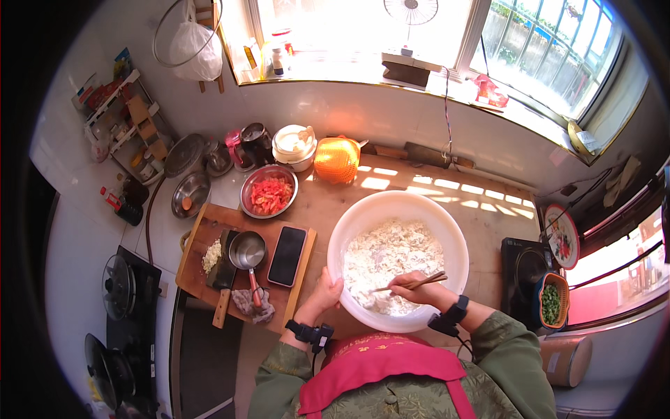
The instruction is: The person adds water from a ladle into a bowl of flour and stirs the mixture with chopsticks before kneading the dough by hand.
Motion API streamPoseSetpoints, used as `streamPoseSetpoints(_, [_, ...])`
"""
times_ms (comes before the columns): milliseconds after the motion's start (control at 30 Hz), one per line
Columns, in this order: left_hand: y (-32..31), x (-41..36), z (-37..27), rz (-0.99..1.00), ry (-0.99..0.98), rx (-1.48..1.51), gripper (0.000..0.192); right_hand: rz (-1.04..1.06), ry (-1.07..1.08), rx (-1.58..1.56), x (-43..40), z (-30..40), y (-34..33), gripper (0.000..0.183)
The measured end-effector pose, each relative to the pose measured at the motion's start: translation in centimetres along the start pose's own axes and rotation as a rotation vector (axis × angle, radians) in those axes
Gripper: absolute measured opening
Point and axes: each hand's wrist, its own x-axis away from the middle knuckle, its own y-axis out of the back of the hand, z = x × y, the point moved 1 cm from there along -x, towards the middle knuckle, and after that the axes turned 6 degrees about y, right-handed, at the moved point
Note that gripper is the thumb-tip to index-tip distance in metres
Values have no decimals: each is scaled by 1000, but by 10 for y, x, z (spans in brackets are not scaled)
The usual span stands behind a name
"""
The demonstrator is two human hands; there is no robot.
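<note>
A large white plastic basin stands on the wooden worktop in front of me. Inside it lies a shaggy, flaky flour mixture with loose dry flour. My left hand grips the basin's rim at the near left side. Held in my right hand is a pair of wooden chopsticks; their lower tips reach into the mixture at the basin's near side. Black bands with small devices circle both my wrists.
Left of the basin, a wooden cutting board carries a cleaver, minced garlic, a small metal saucepan, a cloth and a phone. Behind are a bowl of chopped tomatoes and an orange basket. An induction cooker stands right.
</note>
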Motion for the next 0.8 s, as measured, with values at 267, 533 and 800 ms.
streamPoseSetpoints(267, [6, 5, 1, 69, 9, 21, 33, -567, -186, -178, 16, -57, 77, 13])
streamPoseSetpoints(533, [11, 4, -11, 72, -37, -13, 32, -397, 25, 239, -26, -24, 12, 14])
streamPoseSetpoints(800, [17, 23, -34, -423, -680, -715, 40, -387, 281, 341, 0, 39, 5, 9])
